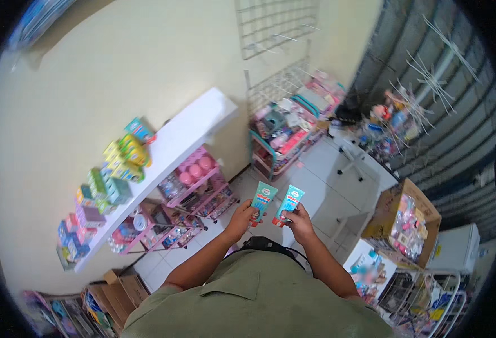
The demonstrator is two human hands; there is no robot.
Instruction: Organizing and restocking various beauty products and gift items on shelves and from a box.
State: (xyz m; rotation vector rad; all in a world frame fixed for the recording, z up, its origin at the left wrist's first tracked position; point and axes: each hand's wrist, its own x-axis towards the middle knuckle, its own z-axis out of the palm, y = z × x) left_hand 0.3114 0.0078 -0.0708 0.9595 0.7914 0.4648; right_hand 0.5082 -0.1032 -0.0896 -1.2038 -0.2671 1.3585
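Observation:
My left hand (243,217) grips a teal squeeze tube (264,197) with a red lower end and printed lettering. A similar tube (292,199), lighter teal with a red lower end, is held in my right hand (300,222). Both tubes are side by side in front of my waist, a small gap between them, their flat crimped ends pointing away from me. The thumbs lie across the printed fronts near the red ends.
To the left, a white wall shelf (184,129) carries yellow tubes (130,151) and small boxes (119,190). Pink trolleys (193,179) stand below it. A loaded cart (281,131) is ahead. On the right are a cardboard box (431,226) of packets and a white table (383,270).

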